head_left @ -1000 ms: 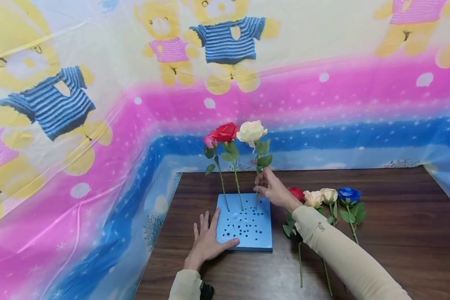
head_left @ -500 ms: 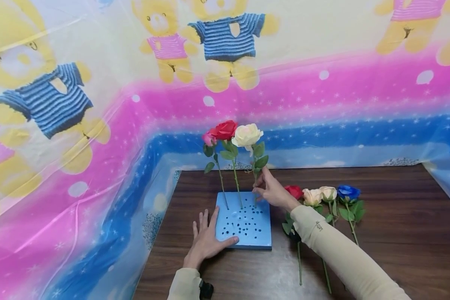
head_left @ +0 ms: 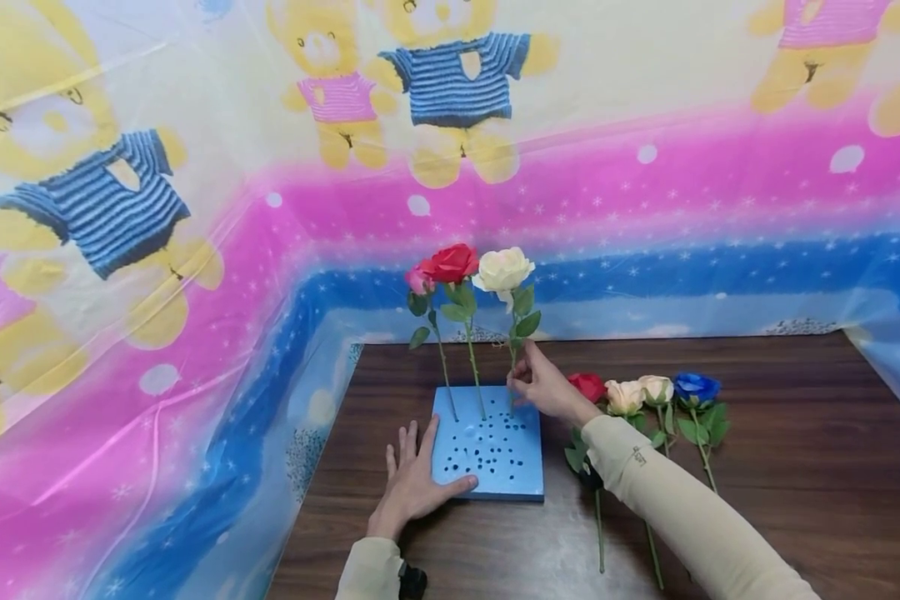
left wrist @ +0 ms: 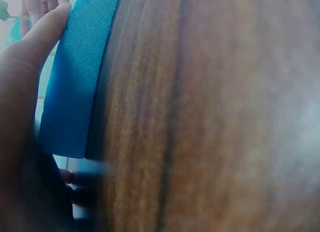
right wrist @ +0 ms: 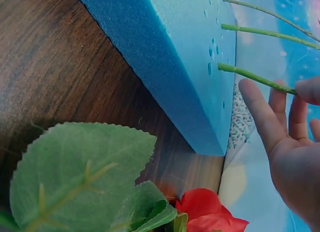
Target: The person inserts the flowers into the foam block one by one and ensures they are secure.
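Note:
My right hand pinches the green stem of a white rose between thumb and fingers. The stem's lower end stands in a hole of the blue foam block, seen close in the right wrist view. Left of it, a red rose and a pink rose stand upright in the same block. My left hand rests at the block's left side with fingers spread, its thumb over the front left corner. In the left wrist view that thumb lies along the foam's edge.
On the wooden table to the right lie several roses: a red one, cream ones and a blue one. My right forearm passes over their stems. A bear-printed cloth hangs behind.
The white rose's head has tipped slightly left and come back right, a little lower than before. My right hand keeps its pinch on the stem; the left hand stays put.

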Motion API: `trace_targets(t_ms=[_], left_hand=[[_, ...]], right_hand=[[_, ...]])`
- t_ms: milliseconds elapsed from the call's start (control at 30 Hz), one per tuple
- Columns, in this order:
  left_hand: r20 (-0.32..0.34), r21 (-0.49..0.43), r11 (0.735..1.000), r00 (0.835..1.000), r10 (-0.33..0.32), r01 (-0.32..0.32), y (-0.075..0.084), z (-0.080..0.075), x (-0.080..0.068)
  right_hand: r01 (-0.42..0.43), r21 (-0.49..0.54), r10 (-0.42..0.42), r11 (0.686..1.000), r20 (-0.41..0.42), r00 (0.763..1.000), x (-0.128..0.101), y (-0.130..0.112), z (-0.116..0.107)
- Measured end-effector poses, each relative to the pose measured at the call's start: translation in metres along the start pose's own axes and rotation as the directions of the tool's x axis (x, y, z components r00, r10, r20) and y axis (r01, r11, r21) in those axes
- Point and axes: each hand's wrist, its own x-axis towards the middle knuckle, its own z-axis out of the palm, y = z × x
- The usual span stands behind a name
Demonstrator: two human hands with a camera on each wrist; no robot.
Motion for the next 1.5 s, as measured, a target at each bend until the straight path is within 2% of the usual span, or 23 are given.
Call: trace_targets(t_ms=[133, 367, 600, 1000, 1233, 1500], left_hand=[[-0.003, 0.007, 1.0, 1.0, 0.003, -0.003, 0.0, 0.0, 0.001], [-0.002, -0.007, 1.0, 1.0, -0.003, 0.003, 0.0, 0.0, 0.001], [0.005, -0.003, 1.0, 1.0, -0.016, 0.016, -0.002, 0.001, 0.001], [0.014, -0.023, 1.0, 1.0, -0.002, 0.003, -0.001, 0.002, -0.002], [0.008, -0.028, 1.0, 1.0, -0.003, 0.003, -0.002, 0.003, -0.002], [-0.01, -0.033, 0.999, 1.0, 0.017, -0.018, -0.002, 0.004, 0.0]], right_hand=[[0.01, -0.008, -0.01, 1.0, -0.004, 1.0, 0.0, -0.001, -0.002], [-0.028, -0.003, 0.028, 1.0, -0.01, 1.0, -0.003, -0.002, -0.004], [-0.061, 0.071, 0.06, 0.996, 0.007, 0.998, -0.008, 0.001, -0.007], [-0.037, 0.113, 0.04, 0.993, -0.019, 0.999, -0.02, 0.003, -0.015], [0.002, 0.179, 0.0, 0.984, -0.013, 1.0, -0.031, -0.004, -0.031], [0.04, 0.168, -0.027, 0.985, -0.079, 0.997, -0.057, -0.013, -0.058]])
